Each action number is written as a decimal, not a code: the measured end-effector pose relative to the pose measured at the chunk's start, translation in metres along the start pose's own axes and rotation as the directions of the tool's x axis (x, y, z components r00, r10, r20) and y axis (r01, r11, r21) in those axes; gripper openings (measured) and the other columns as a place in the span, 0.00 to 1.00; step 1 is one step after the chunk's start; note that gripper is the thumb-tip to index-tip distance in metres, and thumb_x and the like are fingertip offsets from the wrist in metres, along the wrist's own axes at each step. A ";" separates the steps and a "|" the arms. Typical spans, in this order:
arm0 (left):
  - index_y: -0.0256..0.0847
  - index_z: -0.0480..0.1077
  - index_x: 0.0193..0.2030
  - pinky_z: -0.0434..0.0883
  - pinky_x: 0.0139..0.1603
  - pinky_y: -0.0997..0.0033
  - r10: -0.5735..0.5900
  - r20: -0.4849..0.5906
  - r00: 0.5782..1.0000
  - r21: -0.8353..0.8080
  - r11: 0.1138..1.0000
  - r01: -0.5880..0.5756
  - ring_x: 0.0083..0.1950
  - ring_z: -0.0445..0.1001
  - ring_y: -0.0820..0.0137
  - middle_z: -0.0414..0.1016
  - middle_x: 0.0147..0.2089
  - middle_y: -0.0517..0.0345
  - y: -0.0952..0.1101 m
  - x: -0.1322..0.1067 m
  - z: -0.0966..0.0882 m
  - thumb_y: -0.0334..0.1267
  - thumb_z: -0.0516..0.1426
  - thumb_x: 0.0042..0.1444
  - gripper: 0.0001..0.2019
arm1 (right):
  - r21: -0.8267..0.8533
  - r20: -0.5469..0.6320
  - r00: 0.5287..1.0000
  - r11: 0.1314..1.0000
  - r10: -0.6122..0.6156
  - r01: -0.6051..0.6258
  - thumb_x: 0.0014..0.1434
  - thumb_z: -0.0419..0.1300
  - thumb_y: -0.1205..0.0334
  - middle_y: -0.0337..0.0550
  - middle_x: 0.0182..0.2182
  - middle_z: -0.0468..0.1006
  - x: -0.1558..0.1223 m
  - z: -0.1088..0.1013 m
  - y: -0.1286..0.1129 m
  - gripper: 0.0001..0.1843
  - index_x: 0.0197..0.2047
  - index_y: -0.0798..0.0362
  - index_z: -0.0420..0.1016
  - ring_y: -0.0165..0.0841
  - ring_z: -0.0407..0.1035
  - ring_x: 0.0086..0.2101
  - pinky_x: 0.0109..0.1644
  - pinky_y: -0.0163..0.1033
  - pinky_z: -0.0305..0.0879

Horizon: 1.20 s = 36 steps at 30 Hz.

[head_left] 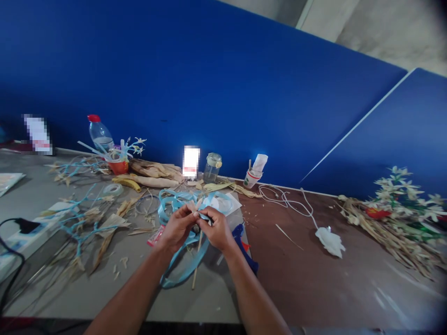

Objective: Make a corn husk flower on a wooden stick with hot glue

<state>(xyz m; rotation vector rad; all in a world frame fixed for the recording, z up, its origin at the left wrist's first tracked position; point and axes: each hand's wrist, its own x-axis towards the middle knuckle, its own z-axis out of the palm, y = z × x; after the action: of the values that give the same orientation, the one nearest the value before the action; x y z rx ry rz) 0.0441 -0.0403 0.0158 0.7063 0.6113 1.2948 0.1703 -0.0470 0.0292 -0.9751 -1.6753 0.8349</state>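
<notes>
Left hand (179, 225): thumb and fingers pinched on a pale, petal-like piece (195, 205). Right hand (217, 228): fingers curled around a small dark item (210, 220) (mostly hidden, kind uncertain). Landmark: blue ribbon (185, 279), glossy and flat, loosely looped beneath and around both hands.

Containers. Red cup (118, 166), behind the ribbon to the left: white sticks inside. Clear bottle (100, 135), beyond that cup: red cap, some clear liquid. Glass jar (212, 168), behind the ribbon: lidded, contents unclear. White cup (252, 178), behind the ribbon to the right: folded white paper and a stick.

Materials. Dry husks (153, 168), wrinkled, tan, left of the ribbon and behind it; blue-wrapped branches (82, 235), forked, papery-leaved, left of it.

Position. The pale piece projects just beyond the left fingertips, between the hands, over the ribbon; the dark item lies within the right hand's grasp.
</notes>
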 end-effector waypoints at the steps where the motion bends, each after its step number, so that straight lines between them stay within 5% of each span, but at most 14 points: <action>1: 0.35 0.71 0.28 0.67 0.33 0.76 -0.024 0.013 1.000 -0.023 0.999 0.025 0.29 0.69 0.75 0.72 0.28 0.59 0.000 0.000 0.000 0.31 0.65 0.40 0.08 | -0.011 0.002 1.000 1.000 -0.013 0.013 0.52 0.56 0.65 0.38 0.26 0.70 0.000 0.000 0.000 0.06 0.30 0.55 0.74 0.29 0.64 0.29 0.35 0.33 0.60; 8: 0.35 0.71 0.28 0.66 0.32 0.77 -0.100 0.058 0.993 -0.137 0.985 0.107 0.27 0.69 0.76 0.71 0.26 0.60 -0.002 -0.003 0.001 0.31 0.66 0.39 0.09 | -0.017 -0.036 0.999 0.999 0.037 -0.038 0.50 0.55 0.67 0.37 0.25 0.69 -0.001 0.005 0.001 0.05 0.29 0.54 0.71 0.29 0.63 0.28 0.34 0.33 0.60; 15: 0.36 0.72 0.33 0.66 0.35 0.79 -0.074 0.156 0.985 -0.148 0.984 0.097 0.29 0.69 0.78 0.71 0.29 0.60 -0.001 -0.006 0.005 0.29 0.66 0.39 0.12 | 0.227 -0.093 0.969 0.952 0.230 -0.204 0.46 0.55 0.65 0.34 0.20 0.68 0.003 0.000 0.004 0.03 0.26 0.54 0.69 0.28 0.61 0.23 0.28 0.32 0.58; 24: 0.34 0.72 0.27 0.67 0.37 0.74 -0.081 0.057 0.995 -0.089 0.992 0.085 0.30 0.72 0.74 0.74 0.28 0.56 -0.005 -0.002 -0.001 0.27 0.63 0.42 0.04 | 0.264 -0.057 0.967 0.938 0.247 -0.224 0.46 0.58 0.62 0.34 0.21 0.66 0.004 0.002 0.005 0.05 0.26 0.54 0.69 0.27 0.58 0.24 0.29 0.32 0.56; 36: 0.34 0.73 0.27 0.68 0.33 0.75 -0.076 -0.014 0.997 -0.043 0.996 0.075 0.28 0.71 0.75 0.73 0.26 0.58 0.001 -0.003 0.000 0.30 0.65 0.40 0.06 | 0.462 -0.080 0.941 0.849 0.328 -0.256 0.46 0.61 0.57 0.32 0.17 0.62 0.004 -0.002 0.006 0.10 0.22 0.54 0.69 0.24 0.54 0.21 0.26 0.31 0.52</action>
<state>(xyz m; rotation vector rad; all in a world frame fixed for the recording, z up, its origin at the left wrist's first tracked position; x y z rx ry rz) 0.0430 -0.0429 0.0165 0.6328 0.6161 1.2411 0.1724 -0.0411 0.0261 -0.9517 -1.1365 1.2492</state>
